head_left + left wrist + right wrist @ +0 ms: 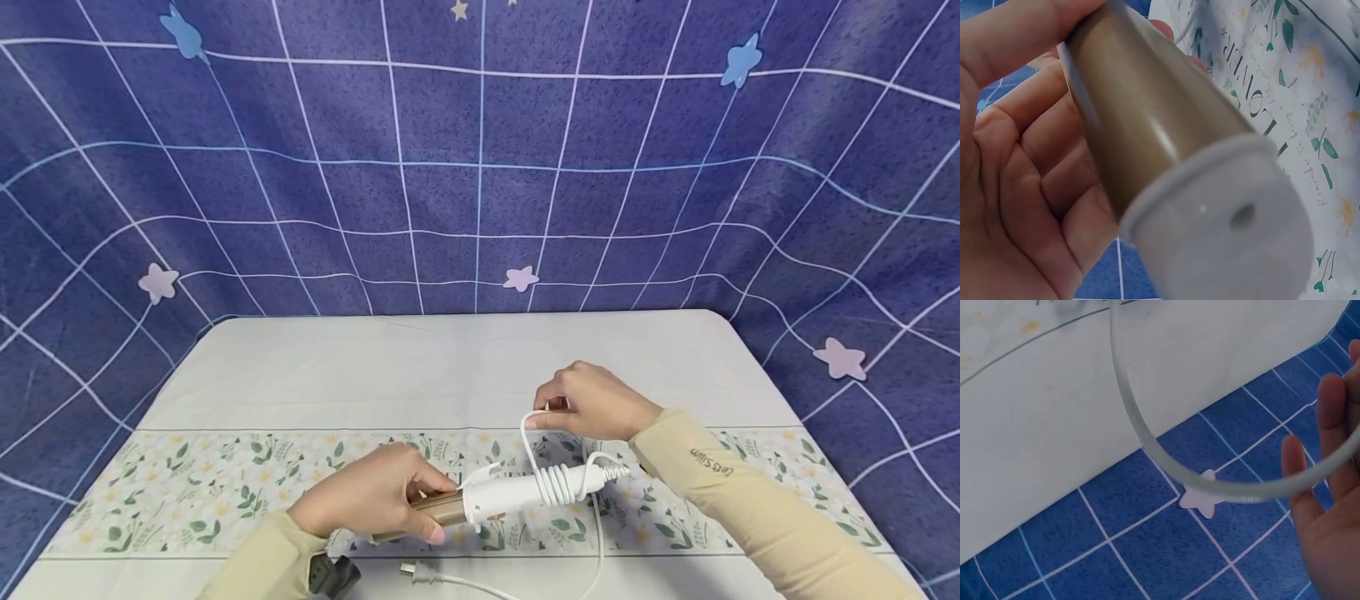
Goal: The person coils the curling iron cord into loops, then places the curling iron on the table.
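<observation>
A curling iron (pixel 506 496) with a gold barrel (pixel 1141 119) and a white handle is held above the table, roughly level. My left hand (pixel 375 492) grips it around the barrel, thumb along the near side. White cord (pixel 557 485) is wound in several turns round the handle. Past the handle's far right end, a ribbed cord sleeve (pixel 617 472) sticks out. My right hand (pixel 596 402), up and to the right of the handle, pinches a loop of the cord between thumb and fingers. In the right wrist view that cord loop (pixel 1141 434) curves toward the fingers.
The cord's plug (pixel 420 572) lies on the table near its front edge, with a length of cord trailing right. A white cloth with a floral band covers the table (pixel 465 367). Blue gridded fabric (pixel 442 200) with stars hangs behind and at both sides.
</observation>
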The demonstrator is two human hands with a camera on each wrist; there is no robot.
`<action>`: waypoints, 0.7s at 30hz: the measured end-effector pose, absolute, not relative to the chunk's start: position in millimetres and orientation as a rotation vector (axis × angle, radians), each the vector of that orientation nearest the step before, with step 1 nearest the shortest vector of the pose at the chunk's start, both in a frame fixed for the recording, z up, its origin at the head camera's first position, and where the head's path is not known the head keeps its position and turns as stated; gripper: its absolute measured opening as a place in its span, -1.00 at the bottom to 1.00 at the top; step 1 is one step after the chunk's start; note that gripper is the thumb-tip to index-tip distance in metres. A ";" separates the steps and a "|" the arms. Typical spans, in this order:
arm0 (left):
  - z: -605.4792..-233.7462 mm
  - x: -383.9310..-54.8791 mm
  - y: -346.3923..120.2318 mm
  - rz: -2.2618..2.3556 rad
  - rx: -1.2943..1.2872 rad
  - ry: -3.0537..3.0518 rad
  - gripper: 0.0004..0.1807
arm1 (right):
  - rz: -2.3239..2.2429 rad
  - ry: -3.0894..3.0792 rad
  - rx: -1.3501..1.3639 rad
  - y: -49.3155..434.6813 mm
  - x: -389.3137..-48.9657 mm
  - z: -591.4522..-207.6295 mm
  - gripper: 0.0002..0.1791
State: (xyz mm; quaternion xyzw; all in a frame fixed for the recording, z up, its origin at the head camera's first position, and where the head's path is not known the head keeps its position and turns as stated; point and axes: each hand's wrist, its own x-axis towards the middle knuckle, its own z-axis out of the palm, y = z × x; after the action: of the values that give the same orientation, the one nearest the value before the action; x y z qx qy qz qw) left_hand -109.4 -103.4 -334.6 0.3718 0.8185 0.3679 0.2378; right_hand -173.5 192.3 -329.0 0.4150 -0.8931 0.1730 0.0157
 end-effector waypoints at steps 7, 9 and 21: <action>-338.4 -110.9 -101.6 0.971 0.972 2.274 -0.60 | 0.373 -2.616 1.259 184.3 -166.3 -320.6 -0.78; -339.1 -111.7 -101.7 0.962 0.959 2.290 -0.59 | 0.326 -2.564 1.245 182.9 -164.1 -319.0 -0.78; -340.9 -113.3 -100.2 0.995 0.877 2.388 -0.56 | 0.212 -2.180 1.255 174.7 -149.0 -303.8 -0.90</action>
State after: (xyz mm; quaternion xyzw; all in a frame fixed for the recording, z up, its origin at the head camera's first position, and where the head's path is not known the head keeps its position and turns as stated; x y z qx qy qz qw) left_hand -113.3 -100.2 -340.9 0.3144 0.8558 0.3567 0.2036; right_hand -149.0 174.7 -303.8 0.4738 -0.8227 0.0802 0.3037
